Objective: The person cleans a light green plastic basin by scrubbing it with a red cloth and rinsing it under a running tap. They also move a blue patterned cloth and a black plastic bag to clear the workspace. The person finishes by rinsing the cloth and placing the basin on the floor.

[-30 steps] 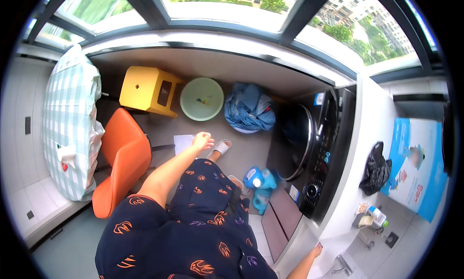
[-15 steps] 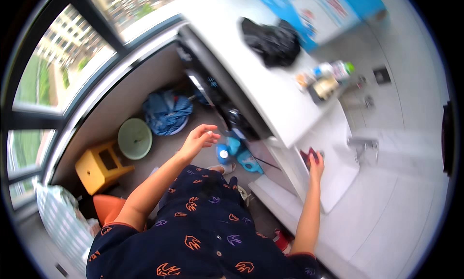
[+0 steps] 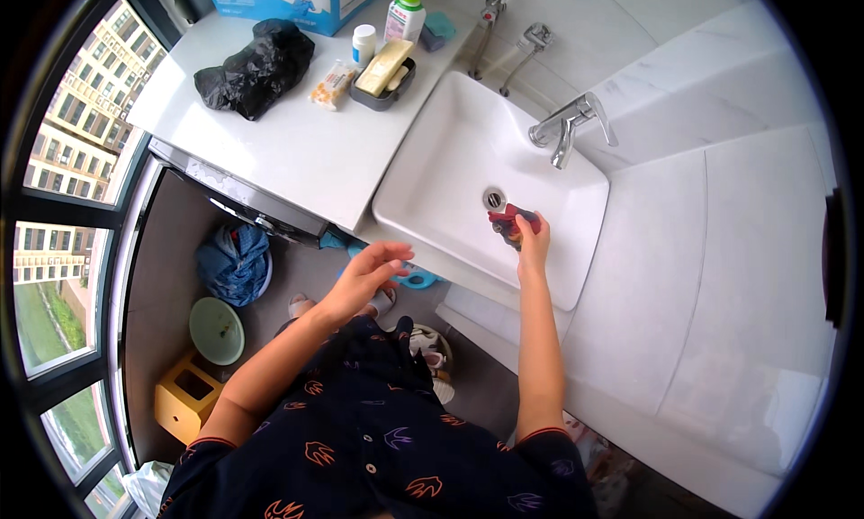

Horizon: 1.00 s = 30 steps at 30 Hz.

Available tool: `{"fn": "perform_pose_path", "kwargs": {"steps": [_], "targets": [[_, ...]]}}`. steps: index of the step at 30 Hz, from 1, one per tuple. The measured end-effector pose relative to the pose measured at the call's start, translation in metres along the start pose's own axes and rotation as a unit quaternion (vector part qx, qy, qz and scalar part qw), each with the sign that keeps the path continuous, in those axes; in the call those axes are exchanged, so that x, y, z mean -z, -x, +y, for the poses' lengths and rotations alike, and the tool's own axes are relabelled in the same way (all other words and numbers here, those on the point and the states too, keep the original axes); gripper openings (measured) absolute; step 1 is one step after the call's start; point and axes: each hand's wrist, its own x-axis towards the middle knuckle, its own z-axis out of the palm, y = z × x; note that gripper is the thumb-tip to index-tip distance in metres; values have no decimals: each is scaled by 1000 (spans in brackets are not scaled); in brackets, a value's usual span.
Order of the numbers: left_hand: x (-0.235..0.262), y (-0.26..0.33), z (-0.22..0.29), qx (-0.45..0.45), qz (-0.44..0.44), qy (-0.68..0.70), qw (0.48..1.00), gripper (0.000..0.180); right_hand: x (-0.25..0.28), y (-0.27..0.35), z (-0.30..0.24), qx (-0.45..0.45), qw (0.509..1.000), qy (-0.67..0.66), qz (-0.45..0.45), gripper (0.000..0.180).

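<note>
My right hand [image 3: 532, 241] grips a small crumpled red and dark cloth [image 3: 513, 225] over the white sink [image 3: 441, 173]. The cloth hangs just in front of the round metal drain [image 3: 494, 200]; whether it touches the basin I cannot tell. Its exact kind does not show. My left hand [image 3: 372, 274] hovers off the sink's near left edge, holding nothing, with loosely bent fingers and the thumb apart. A chrome faucet [image 3: 567, 128] stands at the basin's far right.
On the white counter [image 3: 270, 159] lie a black plastic bag [image 3: 256, 69], a soap dish with bars [image 3: 384, 76], a small packet [image 3: 333, 85] and bottles [image 3: 405, 17]. Below left are a tub of blue clothes [image 3: 236, 263], a pale green basin [image 3: 216, 330] and a yellow stool [image 3: 186, 395].
The view has swung toward the sink, which now shows whole. My right hand still holds the cloth, now near the drain. My left hand stays raised and holds nothing.
</note>
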Motion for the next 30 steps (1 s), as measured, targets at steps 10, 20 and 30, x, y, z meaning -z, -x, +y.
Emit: {"fn": "perform_pose_path", "kwargs": {"steps": [10,20,30], "targets": [[-57,-55,4,27,-76,-29,996,46,0,-5,-32,49,985,-154,-61,51],[-113,-205,12,186,-103,357,909,45,-4,3,-70,76,986,-70,-131,28],[-125,-277,-15,100,57,155,981,26,10,-60,-170,87,995,-25,42,39]]}}
